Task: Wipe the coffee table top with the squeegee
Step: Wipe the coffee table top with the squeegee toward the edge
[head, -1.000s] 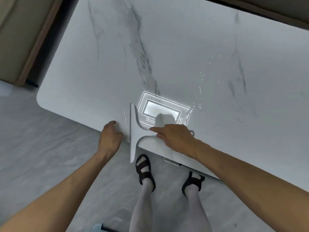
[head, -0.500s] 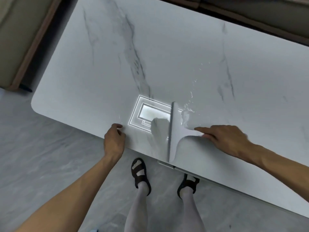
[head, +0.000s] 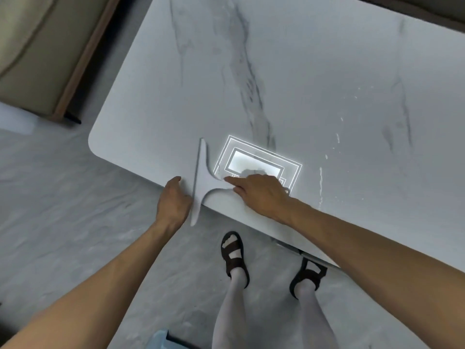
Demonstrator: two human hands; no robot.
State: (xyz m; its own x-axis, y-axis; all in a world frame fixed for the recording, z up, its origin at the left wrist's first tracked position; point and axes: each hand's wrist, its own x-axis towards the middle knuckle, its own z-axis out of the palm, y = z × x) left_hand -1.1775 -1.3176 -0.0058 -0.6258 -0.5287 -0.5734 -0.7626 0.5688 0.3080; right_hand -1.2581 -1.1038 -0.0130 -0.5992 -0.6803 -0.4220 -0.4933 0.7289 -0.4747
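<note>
Since the white T-shaped plastic squeegee seems light and stiff, its handle is gripped by the right hand, with the left hand rested empty, loosely curled, just left of it.

I see open coffee table top far and right of squeegee; left hand crowds its left side.

table: smooth, glossy white marble-look top with grey veins; it mirrors a bright rectangular lamp.
squeegee: pale grey, smooth and matt; plastic or rubber, which one cannot be told.
droplets: wet, glistening specks and streaks on the table.
floor: grey stone-look tile, smooth, dull sheen.
sofa: beige matt cloth.
sofa base: brown wood-look trim.
sandals: dark brown matt straps, leather-like.
</note>
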